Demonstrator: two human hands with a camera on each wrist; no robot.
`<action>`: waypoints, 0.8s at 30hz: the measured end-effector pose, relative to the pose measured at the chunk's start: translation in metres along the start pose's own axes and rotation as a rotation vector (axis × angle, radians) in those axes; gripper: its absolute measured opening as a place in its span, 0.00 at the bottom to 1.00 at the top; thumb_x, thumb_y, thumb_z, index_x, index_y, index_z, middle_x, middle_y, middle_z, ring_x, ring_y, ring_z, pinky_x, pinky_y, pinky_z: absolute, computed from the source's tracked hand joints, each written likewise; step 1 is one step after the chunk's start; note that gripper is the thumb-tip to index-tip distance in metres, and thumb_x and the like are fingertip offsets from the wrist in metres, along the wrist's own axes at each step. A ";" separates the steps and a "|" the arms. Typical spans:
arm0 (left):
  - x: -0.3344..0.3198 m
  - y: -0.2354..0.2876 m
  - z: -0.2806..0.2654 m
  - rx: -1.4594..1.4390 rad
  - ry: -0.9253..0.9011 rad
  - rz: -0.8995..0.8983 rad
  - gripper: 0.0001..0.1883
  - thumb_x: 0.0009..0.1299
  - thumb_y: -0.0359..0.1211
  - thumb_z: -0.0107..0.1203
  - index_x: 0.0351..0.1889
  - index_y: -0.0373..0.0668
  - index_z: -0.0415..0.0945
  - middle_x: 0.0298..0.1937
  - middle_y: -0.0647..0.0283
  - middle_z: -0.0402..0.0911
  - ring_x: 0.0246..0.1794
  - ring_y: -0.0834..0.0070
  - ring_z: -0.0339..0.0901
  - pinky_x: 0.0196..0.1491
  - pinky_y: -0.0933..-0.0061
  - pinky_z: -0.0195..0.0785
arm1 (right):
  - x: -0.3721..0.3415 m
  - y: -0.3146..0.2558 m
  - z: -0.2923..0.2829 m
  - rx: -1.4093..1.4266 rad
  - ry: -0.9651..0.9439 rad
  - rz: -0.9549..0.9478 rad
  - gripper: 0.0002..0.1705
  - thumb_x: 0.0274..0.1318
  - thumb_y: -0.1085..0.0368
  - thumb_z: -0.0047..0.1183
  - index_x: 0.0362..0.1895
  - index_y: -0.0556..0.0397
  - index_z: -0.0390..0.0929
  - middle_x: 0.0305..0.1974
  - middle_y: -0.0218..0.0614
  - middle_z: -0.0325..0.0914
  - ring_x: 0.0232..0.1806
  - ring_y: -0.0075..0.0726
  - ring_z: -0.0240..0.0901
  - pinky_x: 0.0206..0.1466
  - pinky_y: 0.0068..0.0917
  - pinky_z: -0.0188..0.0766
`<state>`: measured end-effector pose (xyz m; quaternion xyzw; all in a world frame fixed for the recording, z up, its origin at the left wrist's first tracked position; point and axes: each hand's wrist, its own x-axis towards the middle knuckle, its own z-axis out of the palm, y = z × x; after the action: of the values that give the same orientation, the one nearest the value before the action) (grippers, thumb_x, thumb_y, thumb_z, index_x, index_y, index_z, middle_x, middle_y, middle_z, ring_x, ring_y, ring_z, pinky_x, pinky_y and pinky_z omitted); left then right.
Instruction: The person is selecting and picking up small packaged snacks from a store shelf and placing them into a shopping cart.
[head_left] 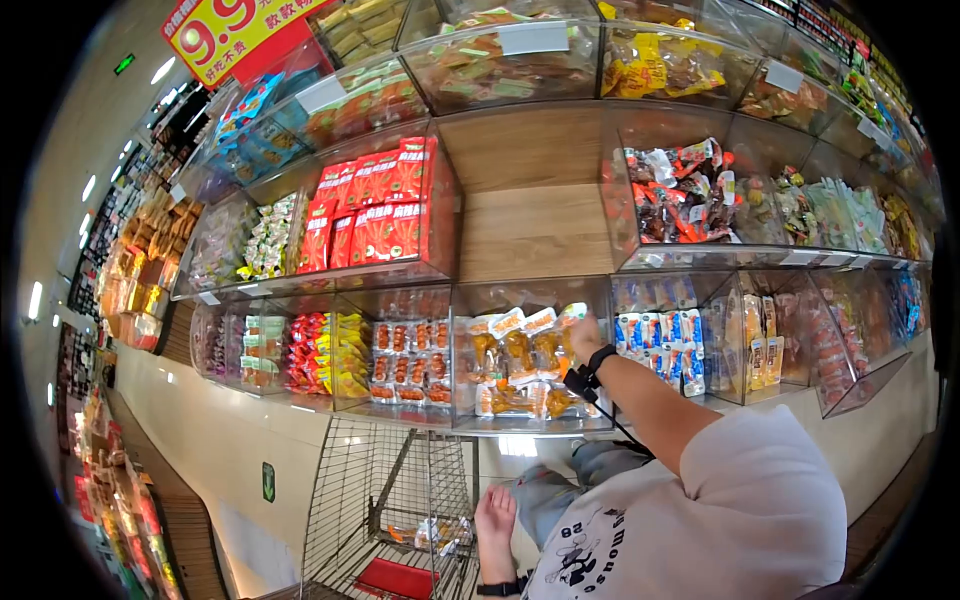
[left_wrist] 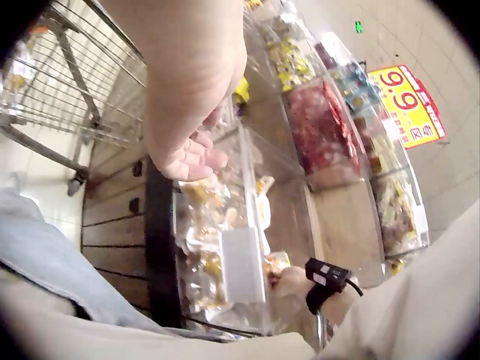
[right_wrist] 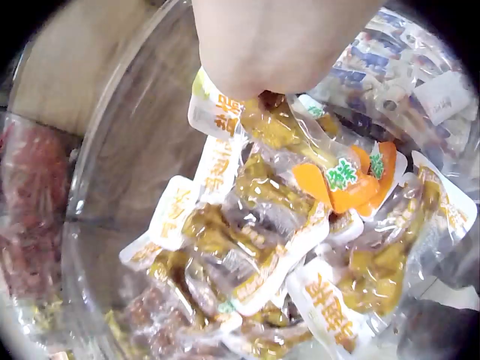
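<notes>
My right hand (head_left: 583, 340) reaches into a clear plastic bin (head_left: 466, 300) of vacuum-packed chicken drumsticks. In the right wrist view the hand (right_wrist: 274, 45) grips a drumstick pack (right_wrist: 289, 139) at the top of the pile, its fingertips hidden behind the knuckles. Several more drumstick packs (right_wrist: 225, 236) with white and orange labels lie below and beside it. My left hand (head_left: 495, 515) hangs low by the shopping cart (head_left: 325, 500), holding nothing; its fingers are loosely curled in the left wrist view, where the hand (left_wrist: 193, 154) overlaps the bin's front.
Left of the drumsticks are bins of small brown snack packs (head_left: 410, 350) and yellow bags (head_left: 350, 355); to the right, blue-and-white packs (head_left: 660, 345). Red snack boxes (head_left: 375, 215) stand one tier up, next to a bare wooden shelf (head_left: 530, 215). A few packs (head_left: 440, 533) lie in the cart.
</notes>
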<state>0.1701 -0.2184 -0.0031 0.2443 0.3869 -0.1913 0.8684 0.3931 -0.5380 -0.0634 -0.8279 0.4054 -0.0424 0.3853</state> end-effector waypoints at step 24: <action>-0.044 0.026 -0.075 -0.129 0.162 0.129 0.08 0.59 0.36 0.41 0.30 0.44 0.68 0.29 0.66 0.72 0.28 0.77 0.67 0.31 0.77 0.60 | -0.097 0.001 0.014 -0.371 -0.029 -0.682 0.20 0.38 0.66 0.42 0.41 0.58 0.62 0.45 0.45 0.58 0.48 0.47 0.52 0.48 0.39 0.50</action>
<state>0.1128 -0.1477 -0.0061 0.2270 0.4508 -0.0894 0.8586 0.3336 -0.4615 -0.0506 -0.9713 0.1020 -0.0824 0.1987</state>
